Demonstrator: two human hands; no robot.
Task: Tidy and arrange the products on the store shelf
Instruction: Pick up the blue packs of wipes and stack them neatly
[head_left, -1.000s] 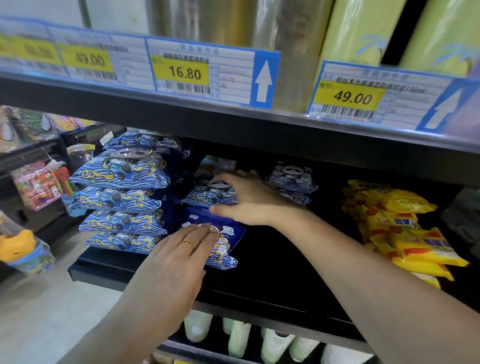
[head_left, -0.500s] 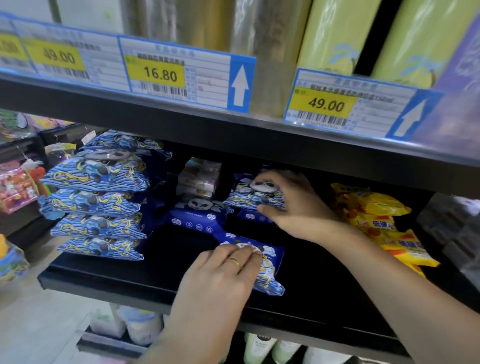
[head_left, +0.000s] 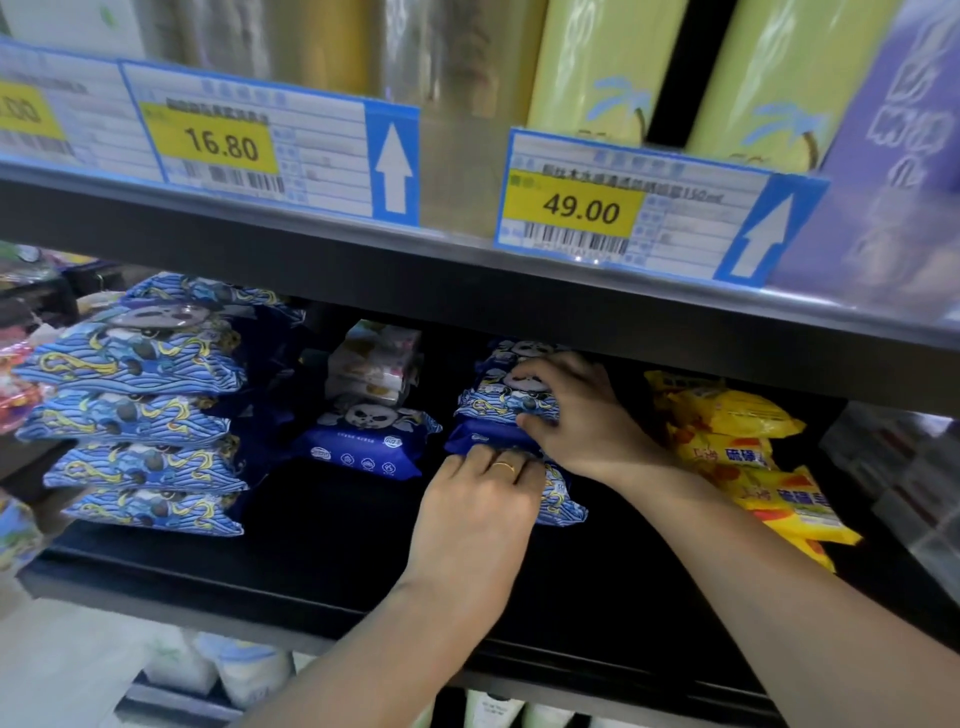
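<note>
On the black shelf (head_left: 311, 561), my right hand (head_left: 587, 415) grips a small pile of blue panda wipes packs (head_left: 493, 400), fingers on top and thumb under the front edge. Just in front of it, my left hand (head_left: 483, 499), which wears a ring, curls its fingers over a blue wave-pattern pack (head_left: 563, 506) lying flat against the foot of that pile. A dark blue panda pack (head_left: 363, 447) lies alone to the left. A tall stack of blue wave packs (head_left: 140, 415) stands at the shelf's left end.
White packs (head_left: 374, 358) sit behind the lone dark blue pack. Yellow packs (head_left: 743, 447) are piled at the right. The upper shelf lip carries price tags (head_left: 571, 208) close above my hands. Bottles (head_left: 239, 670) stand on the shelf below.
My left hand has slid the wave-pattern pack rightward and deeper, up against the pile. My right hand has moved right from the middle packs onto that pile.
</note>
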